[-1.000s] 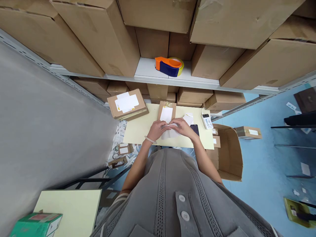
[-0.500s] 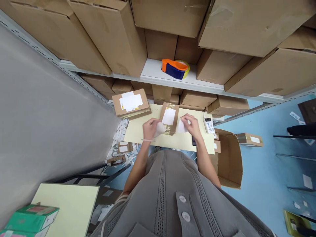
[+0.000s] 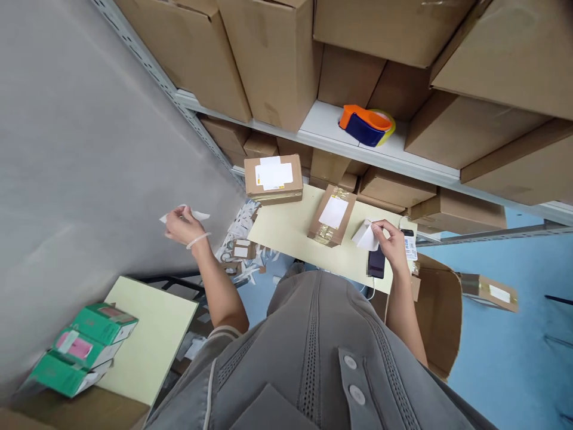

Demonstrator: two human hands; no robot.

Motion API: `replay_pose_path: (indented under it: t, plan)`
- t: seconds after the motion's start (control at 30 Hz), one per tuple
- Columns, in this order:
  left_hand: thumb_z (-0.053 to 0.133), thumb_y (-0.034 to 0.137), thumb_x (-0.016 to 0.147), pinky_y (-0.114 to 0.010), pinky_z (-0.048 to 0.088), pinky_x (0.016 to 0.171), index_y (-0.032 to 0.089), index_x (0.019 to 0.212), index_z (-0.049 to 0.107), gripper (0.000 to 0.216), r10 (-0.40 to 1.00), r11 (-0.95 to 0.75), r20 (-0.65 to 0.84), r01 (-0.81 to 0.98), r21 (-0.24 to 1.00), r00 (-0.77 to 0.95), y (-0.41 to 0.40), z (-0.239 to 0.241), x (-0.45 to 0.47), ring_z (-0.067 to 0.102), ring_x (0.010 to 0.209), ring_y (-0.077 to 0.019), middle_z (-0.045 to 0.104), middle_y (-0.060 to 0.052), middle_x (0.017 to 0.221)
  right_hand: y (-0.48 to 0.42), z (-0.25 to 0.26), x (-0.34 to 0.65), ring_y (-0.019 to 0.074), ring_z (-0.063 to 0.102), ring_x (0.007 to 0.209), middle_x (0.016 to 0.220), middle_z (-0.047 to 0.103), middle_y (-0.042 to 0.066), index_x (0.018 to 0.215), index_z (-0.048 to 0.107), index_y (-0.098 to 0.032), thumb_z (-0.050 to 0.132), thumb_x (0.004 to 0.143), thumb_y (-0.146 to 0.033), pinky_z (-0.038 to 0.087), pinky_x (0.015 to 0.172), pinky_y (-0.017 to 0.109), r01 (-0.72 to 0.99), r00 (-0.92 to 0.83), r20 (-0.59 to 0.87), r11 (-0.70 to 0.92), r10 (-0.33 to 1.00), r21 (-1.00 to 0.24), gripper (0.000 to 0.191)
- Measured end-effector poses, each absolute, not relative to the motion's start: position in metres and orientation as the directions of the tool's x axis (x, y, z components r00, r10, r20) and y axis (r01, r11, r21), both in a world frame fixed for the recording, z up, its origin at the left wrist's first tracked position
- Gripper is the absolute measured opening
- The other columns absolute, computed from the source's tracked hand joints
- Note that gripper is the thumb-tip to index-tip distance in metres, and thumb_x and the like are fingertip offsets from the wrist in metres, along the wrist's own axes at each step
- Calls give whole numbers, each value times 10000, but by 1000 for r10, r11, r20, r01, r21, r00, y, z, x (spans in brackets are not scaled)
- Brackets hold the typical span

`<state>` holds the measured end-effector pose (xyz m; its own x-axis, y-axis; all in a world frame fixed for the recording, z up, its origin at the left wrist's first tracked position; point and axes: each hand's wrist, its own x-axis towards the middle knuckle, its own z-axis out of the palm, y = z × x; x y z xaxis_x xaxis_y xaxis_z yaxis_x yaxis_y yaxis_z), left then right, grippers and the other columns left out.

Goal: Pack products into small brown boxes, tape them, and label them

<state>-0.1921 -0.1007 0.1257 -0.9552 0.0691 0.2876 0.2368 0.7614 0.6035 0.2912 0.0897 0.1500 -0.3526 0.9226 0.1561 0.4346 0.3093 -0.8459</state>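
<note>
Out to the left, near the grey wall, my left hand [image 3: 185, 226] pinches a piece of white paper [image 3: 199, 215]. Over the table's right part, my right hand [image 3: 390, 239] is closed on a folded white label sheet [image 3: 366, 236]. Between the hands, a taped cardboard box [image 3: 320, 222] with a white label on its top lies on the pale yellow table [image 3: 286, 222]. A larger carton [image 3: 273, 194] with several overlapping white labels sits at the table's back left. A dark phone [image 3: 376, 263] lies just below my right hand, with a white cable.
A tape dispenser [image 3: 367, 125] rests on the shelf among big cartons. A white device [image 3: 410, 246] is at the table's right end, beside an open carton [image 3: 436, 304]. Paper scraps [image 3: 242, 233] pile up left of the table. Green boxes [image 3: 85, 346] stand on another table.
My left hand has swung away to the left with its paper, off the table. My right hand stays right of the box, holding the sheet. The view has turned left.
</note>
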Motion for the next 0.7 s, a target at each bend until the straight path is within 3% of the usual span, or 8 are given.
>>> replay_pose_path:
  t: [0.1,0.23,0.33,0.43,0.57,0.67,0.7]
  plan:
    - [539,319,924,-486,286,1096,137,1155,550,295,100,804,353,284,522,-930,-111,125,-186,501,1245,-303,597,-152,1234,90,150,289,205,577,781,785,638,22,773,633,-219,543,889,-434,427,739,320,445,-383,141,316,913,-838,260]
    - [508,337,937,-485,283,1108,149,1191,524,317,162,783,317,317,535,-935,-112,117,-156,475,1271,-311,558,-165,1247,89,152,286,204,582,798,799,634,18,779,633,-217,543,897,-424,424,758,321,447,-381,126,302,916,-842,255]
    - [535,305,917,-459,332,1087,144,1174,520,303,260,684,262,369,629,-929,-99,109,-129,489,1253,-294,552,-169,1245,90,151,285,206,579,815,807,624,19,792,640,-221,543,908,-408,425,778,332,440,-393,144,323,908,-838,241]
    - [533,279,915,-381,408,1034,149,1171,507,288,513,430,174,427,795,-840,-74,103,-87,572,1122,-219,585,-145,1183,90,146,283,228,572,876,845,616,35,812,657,-232,545,914,-399,426,844,372,451,-415,184,377,891,-809,225]
    - [603,309,878,-343,466,959,190,1198,501,356,927,142,-44,239,961,-372,-38,102,3,617,1049,-178,627,-108,1148,80,136,275,264,567,996,953,614,59,859,678,-253,553,919,-390,397,953,447,494,-470,180,427,864,-758,194]
    - [745,309,762,-364,493,921,199,1299,472,613,992,127,-129,89,988,8,-21,101,70,641,1050,-212,606,-137,1251,63,132,261,280,553,1070,1045,610,75,886,692,-259,544,936,-378,381,967,471,520,-533,149,462,833,-718,196]
    - [762,287,740,-377,496,924,195,1312,475,647,989,135,-138,69,988,48,-18,100,86,644,1052,-228,609,-141,1257,57,132,256,284,547,1087,1075,609,80,896,696,-261,538,942,-373,380,965,474,525,-554,136,472,821,-708,199]
